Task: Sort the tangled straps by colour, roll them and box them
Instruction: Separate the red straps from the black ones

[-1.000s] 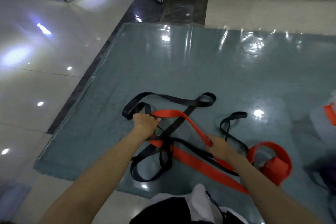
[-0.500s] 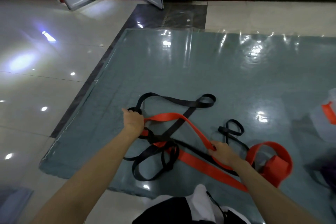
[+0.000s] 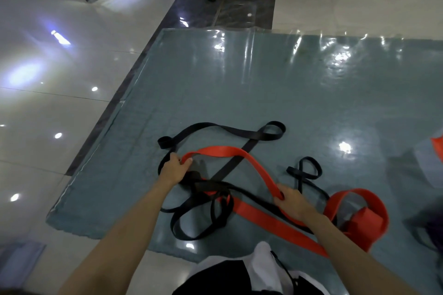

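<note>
Straps are very much not sorted yet: the red strap [image 3: 249, 159] and the black strap [image 3: 215, 130] cross each other in a knot [image 3: 209, 187] on the grey-blue mat [image 3: 239, 84], right in front of the person's knees. The left hand [image 3: 173, 170] has its fingers curled round the red strap's far bend, and some black webbing looks to pass under or through that same grip, hard to tell which. The right hand [image 3: 291, 201] pinches the red strap lower down, where it drops toward the mat, so a raised red arch spans between the two hands.

Biggest risk from here, judging by how it lies: pulling that arch up or apart would probably cinch the knot instead of freeing it, since black loops wrap over the red run just below the left wrist. If the left hand really does hold both colours, any tug drags the black along and the tangle just travels.

Second thing: the long red run heads off to the person's right into a loose red coil [image 3: 359, 218] near the mat edge. A hard pull could unroll that or drag it into the small black loop [image 3: 309, 167] lying just beside the right hand, making a fresh snag.

Mat also looks glossy, so the pile would likely slide rather than hold while being pulled. No box can be clearly made out; a pale object with a red piece [image 3: 435, 148] sits at the far right, too cut off to identify.
</note>
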